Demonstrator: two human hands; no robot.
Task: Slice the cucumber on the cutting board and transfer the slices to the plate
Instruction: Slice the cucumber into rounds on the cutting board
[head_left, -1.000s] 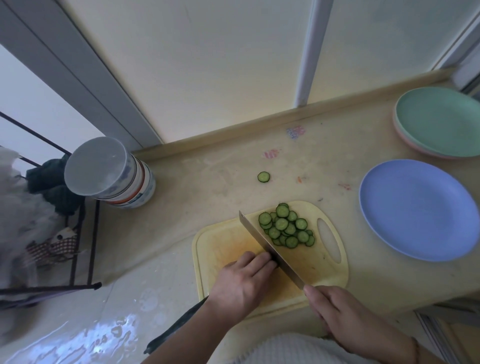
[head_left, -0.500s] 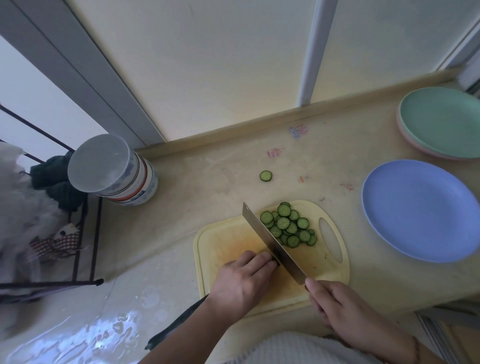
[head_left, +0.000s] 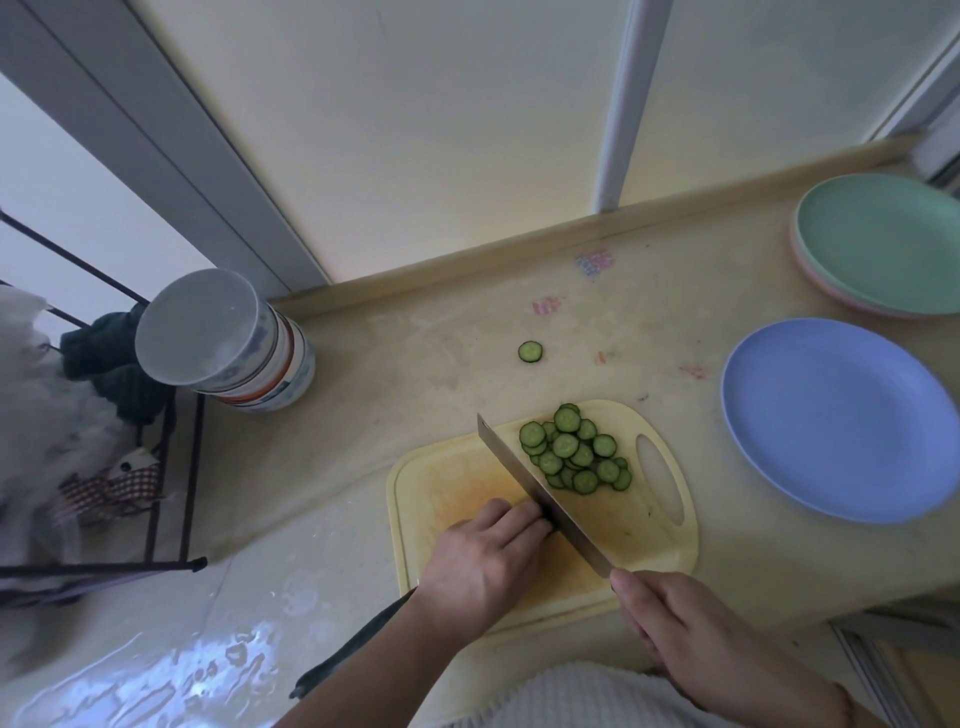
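A pile of round, dark-skinned green cucumber slices (head_left: 575, 453) lies on the far right part of a pale yellow plastic cutting board (head_left: 634, 525), next to the board's oval handle hole. The uncut piece of cucumber is almost fully hidden under the left hand (head_left: 485, 558), which rests knuckles-up on the board with fingers curled down over it; only a dark sliver shows at the fingertips. A broad steel knife blade (head_left: 540, 496) runs diagonally across the board, its flat side just beside those fingertips and its far edge against the slice pile. The right hand (head_left: 691, 631) grips the knife's handle at the near edge of the board; the handle itself is covered by the hand.

One stray green cucumber slice (head_left: 530, 352) lies alone on the cream countertop (head_left: 447, 364), beyond the board. To the right of the board, well apart from it, sits a round light blue plate (head_left: 841, 418), bare. Behind that, at the right edge, is a mint green plate (head_left: 883, 241) stacked on a pink one. At the counter's left end stands a cylindrical container with a frosted translucent lid (head_left: 200, 327). Left of it, a black metal rack (head_left: 166, 467) holds dark cloth.
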